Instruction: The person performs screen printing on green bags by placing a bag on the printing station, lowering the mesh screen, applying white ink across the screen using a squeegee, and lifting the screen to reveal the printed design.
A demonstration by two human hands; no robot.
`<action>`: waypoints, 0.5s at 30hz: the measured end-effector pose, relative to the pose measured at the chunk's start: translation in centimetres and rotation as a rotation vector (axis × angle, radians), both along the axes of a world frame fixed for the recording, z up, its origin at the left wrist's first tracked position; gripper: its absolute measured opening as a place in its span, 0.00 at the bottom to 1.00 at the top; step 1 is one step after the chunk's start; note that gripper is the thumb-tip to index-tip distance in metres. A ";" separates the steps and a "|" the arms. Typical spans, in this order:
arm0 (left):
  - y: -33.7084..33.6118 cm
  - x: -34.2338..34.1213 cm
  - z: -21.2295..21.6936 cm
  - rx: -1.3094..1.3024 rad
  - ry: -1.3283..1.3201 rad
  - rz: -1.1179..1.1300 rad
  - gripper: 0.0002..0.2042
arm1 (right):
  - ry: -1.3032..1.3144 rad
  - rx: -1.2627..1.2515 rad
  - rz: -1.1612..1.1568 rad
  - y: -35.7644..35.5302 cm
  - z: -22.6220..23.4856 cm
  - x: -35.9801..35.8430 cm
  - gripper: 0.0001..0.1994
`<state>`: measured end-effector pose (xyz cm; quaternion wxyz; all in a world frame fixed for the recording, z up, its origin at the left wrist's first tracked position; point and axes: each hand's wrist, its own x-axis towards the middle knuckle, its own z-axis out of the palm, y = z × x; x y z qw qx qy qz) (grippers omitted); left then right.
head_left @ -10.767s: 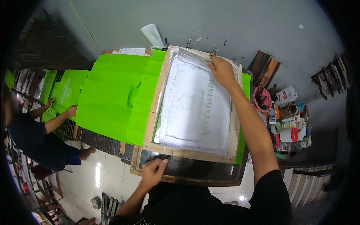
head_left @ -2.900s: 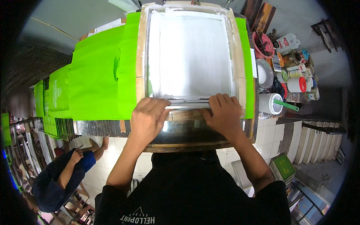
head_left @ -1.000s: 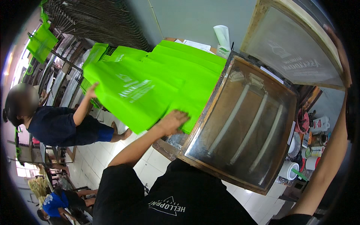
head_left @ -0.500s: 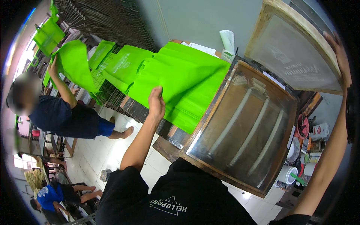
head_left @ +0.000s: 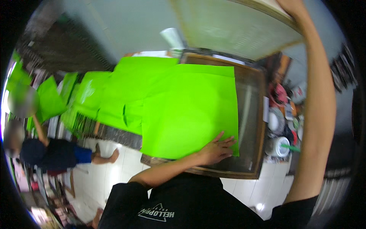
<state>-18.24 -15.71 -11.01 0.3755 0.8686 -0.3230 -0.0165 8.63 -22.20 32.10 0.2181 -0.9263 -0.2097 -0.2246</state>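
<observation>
A bright green fabric bag lies flat across most of the wooden-edged glass bed, its left part overlapping other green bags. My left hand rests on the bag's lower right corner with its fingers spread. The printing screen stands raised at the far side of the bed. My right hand is up at the top edge of the picture, gripping the screen's wooden frame; part of that hand is cut off.
A stack of green bags continues to the left. At the right are a white tub with a green handle, a pink container and bottles. A co-worker handles green cloth at the far left, beside dark racks.
My left hand has moved right, bringing a green bag from the stack onto the glass bed. The view has turned, and my right hand still holds the screen up.
</observation>
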 end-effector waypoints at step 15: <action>-5.0 27.4 3.8 0.530 0.276 0.504 0.63 | -0.268 -0.152 0.124 -2.9 0.0 3.2 0.23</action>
